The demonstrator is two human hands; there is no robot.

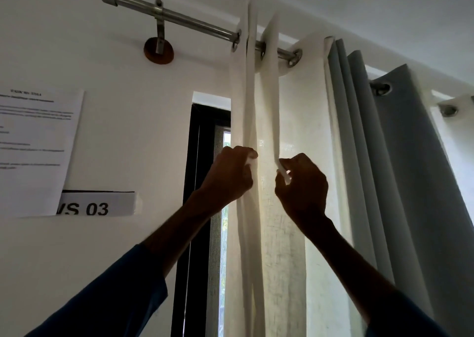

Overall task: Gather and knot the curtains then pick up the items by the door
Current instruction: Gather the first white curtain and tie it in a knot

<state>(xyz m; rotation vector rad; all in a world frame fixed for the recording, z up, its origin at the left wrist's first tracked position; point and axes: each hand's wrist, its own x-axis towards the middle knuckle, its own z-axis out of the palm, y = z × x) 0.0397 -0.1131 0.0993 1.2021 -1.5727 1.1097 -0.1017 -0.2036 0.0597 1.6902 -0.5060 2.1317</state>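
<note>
While both arms reach up toward the window, I see the left hand (228, 175) with its fingers curled tight around one fold of the white curtain (292, 234), a bit of cloth showing between thumb and forefinger; the right hand (302, 182) pinches the next fold over, a narrow strip of white fabric caught between its thumb and curled fingers; the two hands sit at about the same height, near each other but apart, with a lit stretch of sheer cloth between them; the white curtain hangs from metal eyelets on the curtain rod (195, 22), its left edge bunched into two upright pleats that run from the rod down into the hands and carry on below them toward the bottom of my view; just to the right of it hangs the grey curtain (400, 182), gathered in deep folds on the same rod; the rod is carried by a bracket (159, 32) fixed to a round wooden disc on the wall; a dark window frame (195, 182) shows to the left of the white cloth; further left, a printed sheet (38, 144) is stuck on the wall, and a label (100, 205) reading "VS 03" sits at its lower edge; dark blue sleeves (115, 298) cover both forearms; the sheet's text is too blurred for me to read
</note>
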